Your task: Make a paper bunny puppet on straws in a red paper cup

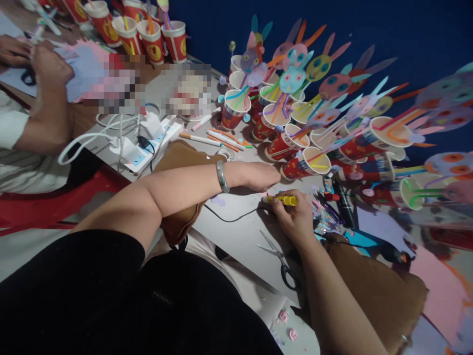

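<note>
Right hand (pixel 293 217) grips a yellow marker (pixel 284 200) against the table (pixel 240 231) while the left hand (pixel 258 176) presses flat at its eleven o'clock; many finished rabbit cups (pixel 291 123) crowd at one o'clock, paper scraps (pixel 325 209) unused.

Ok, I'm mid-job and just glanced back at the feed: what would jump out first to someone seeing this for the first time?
The crowd of red paper cups topped with colourful paper bunny faces fills the table's upper right against the blue wall. At centre, the right hand grips a yellow marker, with the left hand resting flat beside it and scissors just below. At upper left, another person's hands work on pink paper.
</note>
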Demonstrator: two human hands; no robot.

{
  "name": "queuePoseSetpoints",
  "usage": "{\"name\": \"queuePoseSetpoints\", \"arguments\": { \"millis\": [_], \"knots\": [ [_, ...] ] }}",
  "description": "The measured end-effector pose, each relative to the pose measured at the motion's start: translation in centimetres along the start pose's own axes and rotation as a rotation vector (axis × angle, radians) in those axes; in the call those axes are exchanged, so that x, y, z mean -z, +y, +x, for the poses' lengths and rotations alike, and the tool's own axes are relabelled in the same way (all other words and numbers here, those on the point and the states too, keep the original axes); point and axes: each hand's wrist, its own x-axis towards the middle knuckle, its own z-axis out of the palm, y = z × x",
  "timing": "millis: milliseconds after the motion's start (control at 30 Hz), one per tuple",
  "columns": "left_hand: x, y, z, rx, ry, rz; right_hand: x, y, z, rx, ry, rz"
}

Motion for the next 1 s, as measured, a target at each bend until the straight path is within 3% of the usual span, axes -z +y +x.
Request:
{"name": "queuePoseSetpoints", "arguments": {
  "millis": [233,433,633,833,1000],
  "knots": [
    [0.1,0.1,-0.1,-0.014,-0.016,0.038,0.2,0.1,0.0,0.000,0.078,-0.016],
    [0.0,0.0,0.0,-0.014,-0.009,0.041,0.0,0.0,0.0,0.025,-0.019,-0.017],
    [0.2,0.0,-0.3,-0.017,-0.016,0.042,1.1,0.1,-0.2,-0.080,0.061,0.096],
    [0.1,0.0,-0.3,-0.040,-0.003,0.061,2.4,-0.4,0.2,0.160,-0.120,0.113],
    [0.1,0.0,-0.2,-0.013,-0.011,0.042,1.9,-0.6,0.2,0.201,-0.245,0.028]
  ]
}}
